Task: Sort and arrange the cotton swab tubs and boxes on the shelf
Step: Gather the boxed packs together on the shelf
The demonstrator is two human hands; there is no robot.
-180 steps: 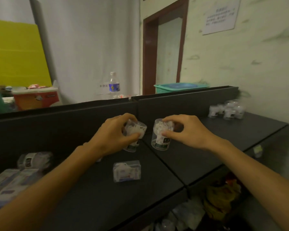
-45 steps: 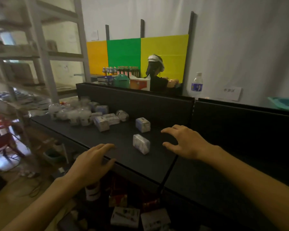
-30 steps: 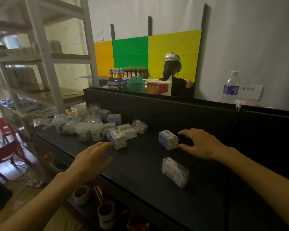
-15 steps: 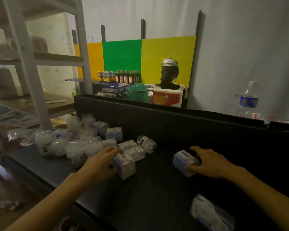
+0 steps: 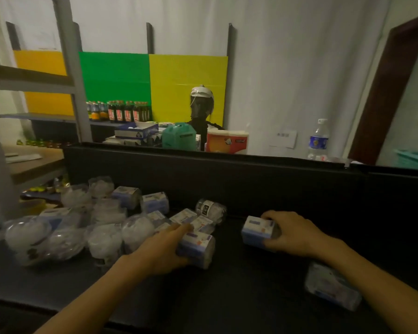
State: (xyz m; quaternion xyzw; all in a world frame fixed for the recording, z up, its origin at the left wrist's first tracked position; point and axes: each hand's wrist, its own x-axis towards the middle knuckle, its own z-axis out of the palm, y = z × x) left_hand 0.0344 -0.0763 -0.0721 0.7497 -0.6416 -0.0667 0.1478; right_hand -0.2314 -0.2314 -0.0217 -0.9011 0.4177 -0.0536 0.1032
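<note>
On the black shelf (image 5: 227, 297), near its back wall, the right hand (image 5: 297, 233) curls round 1 blue-and-white box (image 5: 257, 231), thumb on the near side and fingers over the far end. Left of that box, the left hand (image 5: 163, 249) wraps another box (image 5: 197, 247) at the edge of a heap of round tubs (image 5: 101, 242) and boxes. Both boxes look light and stiff, probably slick under clear wrap, so a grip across the short sides should hold. A clear-wrapped pack (image 5: 331, 289) lies nearer the shelf's front edge, right of the right hand's box.
</note>
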